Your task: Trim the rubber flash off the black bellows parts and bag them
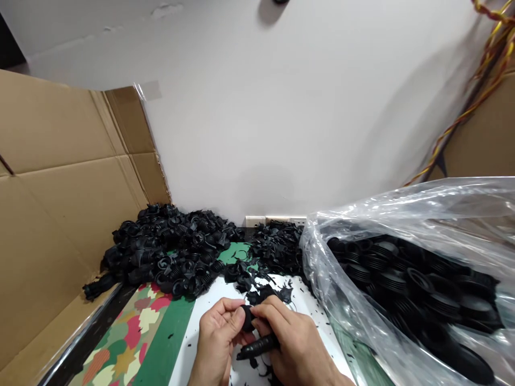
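Note:
Over the white sheet, my left hand [219,335] grips a small round black rubber part [248,318] between thumb and fingers. My right hand [292,343] pinches the far side of that part with thumb and forefinger. Tucked in the same hand's curled fingers is a black, tape-wrapped stick-like tool [257,347], pointing left; its working end cannot be made out. Black rubber scraps [267,294] lie just beyond my fingertips, and smaller bits are scattered beneath my hands.
A heap of ribbed black rubber parts [173,246] sits at back left against a cardboard box wall [68,187]. Shredded trimmings [277,246] are piled before a power strip [255,220]. On the right, a clear plastic bag [322,268] holds several black bellows-like parts [394,281].

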`<state>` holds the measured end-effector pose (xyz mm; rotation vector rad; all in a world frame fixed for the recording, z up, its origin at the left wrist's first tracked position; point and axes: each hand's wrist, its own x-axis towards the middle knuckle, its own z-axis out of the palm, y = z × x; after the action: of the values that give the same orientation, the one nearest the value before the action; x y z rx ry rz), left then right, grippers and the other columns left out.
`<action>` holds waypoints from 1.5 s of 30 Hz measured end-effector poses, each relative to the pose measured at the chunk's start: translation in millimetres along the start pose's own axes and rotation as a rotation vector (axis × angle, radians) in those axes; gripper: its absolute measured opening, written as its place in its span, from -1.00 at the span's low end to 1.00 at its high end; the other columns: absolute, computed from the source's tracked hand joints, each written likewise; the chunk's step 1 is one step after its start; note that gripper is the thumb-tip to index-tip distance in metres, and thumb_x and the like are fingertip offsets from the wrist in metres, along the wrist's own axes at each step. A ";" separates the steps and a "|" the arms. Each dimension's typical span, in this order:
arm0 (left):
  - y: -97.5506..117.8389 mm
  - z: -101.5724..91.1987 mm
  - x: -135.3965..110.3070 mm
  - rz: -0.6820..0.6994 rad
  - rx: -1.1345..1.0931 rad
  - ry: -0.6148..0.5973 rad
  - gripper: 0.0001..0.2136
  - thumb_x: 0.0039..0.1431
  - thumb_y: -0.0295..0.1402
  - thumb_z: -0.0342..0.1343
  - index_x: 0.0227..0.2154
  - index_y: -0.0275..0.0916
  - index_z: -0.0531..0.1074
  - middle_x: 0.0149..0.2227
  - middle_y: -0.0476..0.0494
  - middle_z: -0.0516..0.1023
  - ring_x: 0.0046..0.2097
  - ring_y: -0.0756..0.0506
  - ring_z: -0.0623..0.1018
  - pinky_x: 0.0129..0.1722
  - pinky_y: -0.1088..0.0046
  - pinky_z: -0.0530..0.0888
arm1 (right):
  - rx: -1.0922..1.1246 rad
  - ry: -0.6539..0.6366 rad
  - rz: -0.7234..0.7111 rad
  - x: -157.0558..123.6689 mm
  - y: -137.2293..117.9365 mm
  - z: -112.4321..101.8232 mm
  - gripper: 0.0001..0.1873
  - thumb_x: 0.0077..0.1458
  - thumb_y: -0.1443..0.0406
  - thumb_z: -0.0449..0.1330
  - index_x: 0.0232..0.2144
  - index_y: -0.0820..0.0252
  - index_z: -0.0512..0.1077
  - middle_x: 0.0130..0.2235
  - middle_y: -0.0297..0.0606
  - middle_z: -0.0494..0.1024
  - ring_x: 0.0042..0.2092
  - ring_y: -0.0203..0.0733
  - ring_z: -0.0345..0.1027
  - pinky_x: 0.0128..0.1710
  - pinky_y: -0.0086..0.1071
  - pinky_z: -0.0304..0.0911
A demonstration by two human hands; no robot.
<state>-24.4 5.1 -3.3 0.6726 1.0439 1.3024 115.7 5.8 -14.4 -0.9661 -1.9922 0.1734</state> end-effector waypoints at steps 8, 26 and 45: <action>-3.7 -1.6 1.1 0.063 0.081 0.006 -0.68 -0.29 -0.25 0.41 -0.48 -0.34 0.50 -0.65 -0.05 0.50 -0.64 0.00 0.45 -0.61 0.53 0.36 | -0.067 -0.071 -0.031 -1.9 -0.1 -1.3 -0.79 0.08 0.49 -0.04 -0.43 0.22 0.37 -0.50 -0.27 0.41 -0.58 -0.29 0.30 -0.61 -0.49 0.18; -1.4 -1.8 -1.1 -0.013 -0.075 -0.041 -0.74 -0.15 -0.26 0.34 -0.42 -0.32 0.52 -0.62 -0.03 0.46 -0.61 0.03 0.44 -0.66 0.60 0.33 | 0.053 0.215 0.384 6.7 29.4 -18.5 -0.75 -0.17 0.50 -0.03 -0.44 0.14 0.33 -0.31 -0.19 0.42 -0.31 -0.13 0.38 -0.34 -0.28 0.33; -3.1 -1.1 -0.7 -0.061 -0.150 -0.100 -0.68 -0.08 -0.32 0.32 -0.23 -0.28 0.46 -0.34 -0.15 0.55 -0.44 -0.02 0.51 -0.58 0.57 0.41 | 0.497 -0.035 0.506 12.2 -8.3 -13.2 -0.81 -0.06 0.44 0.06 -0.50 0.18 0.47 -0.44 -0.24 0.50 -0.38 -0.15 0.39 -0.37 -0.34 0.27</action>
<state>-24.1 3.7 -6.3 0.5822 0.8698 1.2673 117.5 5.5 5.3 -1.1101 -1.5800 0.9221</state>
